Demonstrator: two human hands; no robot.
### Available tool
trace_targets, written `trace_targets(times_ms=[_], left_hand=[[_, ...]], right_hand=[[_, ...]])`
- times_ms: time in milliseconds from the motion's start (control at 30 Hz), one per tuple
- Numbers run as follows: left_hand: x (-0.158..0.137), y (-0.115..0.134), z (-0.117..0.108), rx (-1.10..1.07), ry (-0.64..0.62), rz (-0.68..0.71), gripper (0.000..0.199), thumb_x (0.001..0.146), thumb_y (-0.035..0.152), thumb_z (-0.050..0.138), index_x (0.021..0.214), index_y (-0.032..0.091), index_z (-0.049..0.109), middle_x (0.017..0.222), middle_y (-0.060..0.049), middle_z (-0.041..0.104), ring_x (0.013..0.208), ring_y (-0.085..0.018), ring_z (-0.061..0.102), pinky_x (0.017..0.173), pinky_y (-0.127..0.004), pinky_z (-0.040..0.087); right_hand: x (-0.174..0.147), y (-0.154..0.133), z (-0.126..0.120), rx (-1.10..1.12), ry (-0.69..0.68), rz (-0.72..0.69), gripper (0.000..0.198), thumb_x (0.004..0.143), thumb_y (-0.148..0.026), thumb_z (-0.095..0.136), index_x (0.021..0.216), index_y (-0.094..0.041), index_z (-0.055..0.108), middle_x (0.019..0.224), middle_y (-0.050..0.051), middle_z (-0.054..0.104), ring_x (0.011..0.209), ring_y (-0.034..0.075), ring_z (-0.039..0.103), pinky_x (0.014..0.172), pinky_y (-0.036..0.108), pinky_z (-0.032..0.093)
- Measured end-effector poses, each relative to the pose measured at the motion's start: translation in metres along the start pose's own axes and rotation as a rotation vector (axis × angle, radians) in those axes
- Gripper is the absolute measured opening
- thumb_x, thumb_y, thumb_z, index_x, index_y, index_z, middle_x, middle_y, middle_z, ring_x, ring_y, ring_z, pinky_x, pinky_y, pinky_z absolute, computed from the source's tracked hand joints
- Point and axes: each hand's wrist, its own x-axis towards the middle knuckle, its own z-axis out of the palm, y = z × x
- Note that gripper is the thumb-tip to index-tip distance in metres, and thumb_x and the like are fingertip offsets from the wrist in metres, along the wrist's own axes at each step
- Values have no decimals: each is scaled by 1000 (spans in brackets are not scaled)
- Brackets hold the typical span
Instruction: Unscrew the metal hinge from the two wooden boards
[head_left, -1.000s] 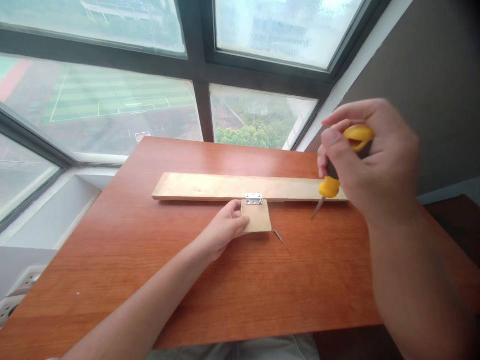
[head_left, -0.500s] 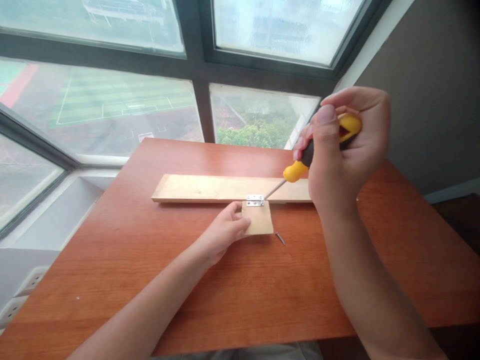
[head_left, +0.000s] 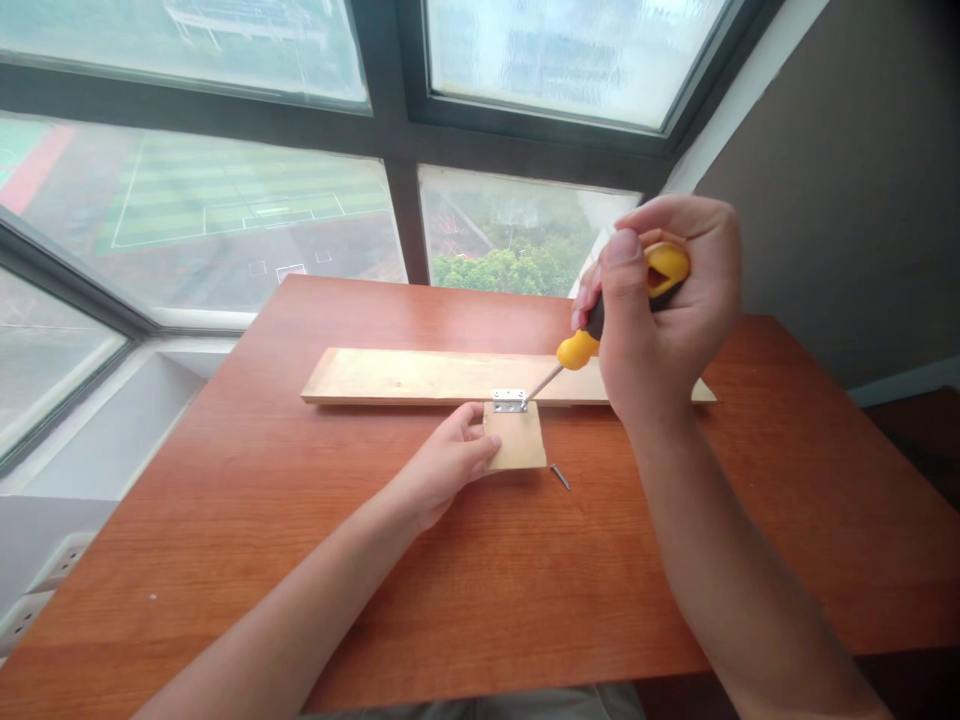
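My right hand (head_left: 667, 310) is wrapped round the yellow and black handle of a screwdriver (head_left: 577, 350). Its shaft slants down to the left, and the tip meets the right end of a silver hinge (head_left: 510, 401), where a screw head seems to be. One leaf of the hinge lies on a small square wooden piece (head_left: 517, 440), the other on a long wooden board (head_left: 405, 375) behind it. With thumb and fingers my left hand (head_left: 457, 455) grips the small piece by its left edge. A loose screw (head_left: 560, 477) lies on the table just right of that piece.
The brown wooden table (head_left: 420, 620) fills most of the view. Dark-framed windows (head_left: 397, 140) rise behind its far edge, and a grey wall (head_left: 840, 230) stands on the right. White sockets (head_left: 30, 610) sit low at the left.
My right hand has shifted left and slightly down with the screwdriver, its handle now steeper. The tip stays at the hinge's right end. My left hand and the wooden pieces have not moved.
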Motion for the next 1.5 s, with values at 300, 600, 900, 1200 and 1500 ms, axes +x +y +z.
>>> trace_targets(times_ms=[300, 600, 900, 1200, 1500], left_hand=[[-1, 1, 1, 11, 0, -5, 34, 77, 20, 70, 106, 19, 54, 82, -1, 66, 71, -12, 63, 77, -28, 49], [1, -1, -1, -3, 4, 5, 38, 73, 22, 73, 106, 19, 56, 76, 0, 64, 73, -15, 64, 74, -28, 48], [-2, 2, 2, 6, 8, -17, 31, 77, 21, 70, 104, 21, 54, 76, 3, 61, 68, -11, 60, 77, -28, 48], [-1, 2, 1, 12, 9, -10, 32, 76, 20, 70, 104, 20, 54, 78, 0, 63, 69, -12, 61, 76, -29, 48], [0, 0, 0, 9, 0, 8, 34, 76, 21, 71, 106, 19, 54, 77, 1, 62, 68, -12, 60, 76, -29, 48]], right_hand=[[-8, -2, 17, 130, 125, -50, 12, 100, -38, 37, 109, -33, 43, 78, -2, 58, 62, 14, 59, 57, 29, 48], [-4, -12, -1, -49, -9, -199, 20, 94, -33, 48, 113, -29, 51, 83, -2, 62, 74, 15, 62, 73, 32, 52], [-2, -22, -27, -358, -99, -265, 29, 90, -36, 56, 119, -31, 54, 86, -2, 68, 67, 16, 60, 69, 32, 50], [-2, -26, -37, -358, -187, -280, 50, 84, -17, 53, 132, -30, 48, 95, -2, 69, 78, 17, 64, 80, 34, 52], [-1, -14, -32, -90, -220, -277, 45, 86, -18, 47, 130, -26, 51, 106, 3, 65, 87, 18, 64, 82, 37, 54]])
